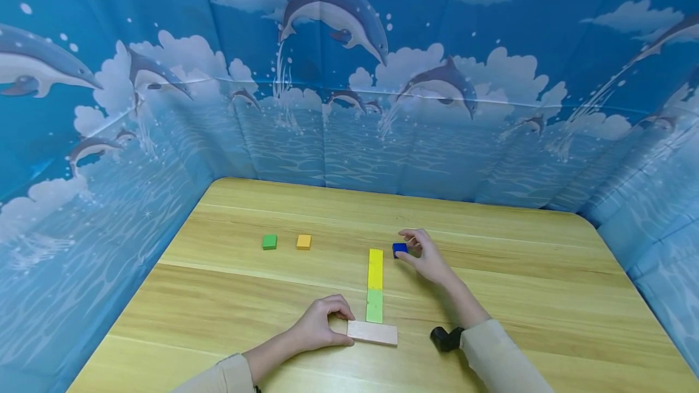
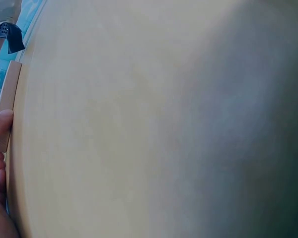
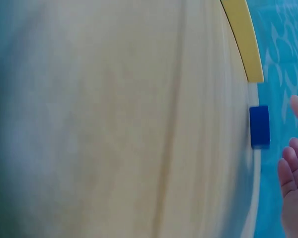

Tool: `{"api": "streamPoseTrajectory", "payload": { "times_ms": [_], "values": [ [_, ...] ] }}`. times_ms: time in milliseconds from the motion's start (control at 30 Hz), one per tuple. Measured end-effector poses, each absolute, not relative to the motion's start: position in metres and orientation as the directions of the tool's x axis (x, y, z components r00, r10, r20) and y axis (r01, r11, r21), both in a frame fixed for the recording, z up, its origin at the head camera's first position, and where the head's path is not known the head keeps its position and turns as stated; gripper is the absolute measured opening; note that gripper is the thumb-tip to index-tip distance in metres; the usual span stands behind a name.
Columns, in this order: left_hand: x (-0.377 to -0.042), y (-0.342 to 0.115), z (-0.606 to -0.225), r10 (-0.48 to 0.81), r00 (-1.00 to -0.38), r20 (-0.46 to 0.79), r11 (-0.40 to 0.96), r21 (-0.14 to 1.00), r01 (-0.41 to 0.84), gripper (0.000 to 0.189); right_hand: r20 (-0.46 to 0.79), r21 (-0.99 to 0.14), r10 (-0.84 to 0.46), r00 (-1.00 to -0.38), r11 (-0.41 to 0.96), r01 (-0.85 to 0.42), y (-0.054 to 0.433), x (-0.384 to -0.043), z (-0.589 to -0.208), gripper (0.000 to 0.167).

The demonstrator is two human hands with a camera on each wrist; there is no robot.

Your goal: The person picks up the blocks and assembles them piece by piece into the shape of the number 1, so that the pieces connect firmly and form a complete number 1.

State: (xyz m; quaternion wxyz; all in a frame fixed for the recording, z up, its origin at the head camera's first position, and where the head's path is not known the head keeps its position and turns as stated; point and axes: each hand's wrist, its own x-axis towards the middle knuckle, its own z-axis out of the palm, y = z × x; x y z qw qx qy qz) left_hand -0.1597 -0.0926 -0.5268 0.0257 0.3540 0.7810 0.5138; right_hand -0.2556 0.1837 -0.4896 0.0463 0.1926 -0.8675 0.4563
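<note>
At lower center of the frame, a person's left-hand grip [image 1: 317, 325] pinches the left end of a pale wooden block [image 1: 373, 333] on a counter [image 1: 218, 308], just below a yellow block [image 1: 375, 268] and a light green block [image 1: 374, 306] laid end to end. Right of center, the right-hand grip [image 1: 430, 261] is spread, thumb and fingers apart, with a blue block [image 1: 400, 250] just to its left, while a green block [image 1: 269, 242] and an orange block [image 1: 304, 242] sit left of center.
</note>
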Motion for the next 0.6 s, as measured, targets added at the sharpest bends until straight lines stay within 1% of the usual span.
{"api": "streamPoseTrajectory", "payload": {
  "times_ms": [300,600],
  "values": [
    [-0.160,-0.093,-0.528,0.582,-0.745,0.325,0.223,0.818,0.530,0.031,0.220,-0.790,-0.297,-0.929,0.505,-0.349,0.198,-0.264,-0.503,0.041],
    [-0.160,-0.093,-0.527,0.582,-0.746,0.324,0.219,0.821,0.527,0.031,0.185,-0.783,-0.304,-0.934,0.529,-0.327,0.203,-0.266,-0.508,0.042]
  ]
}}
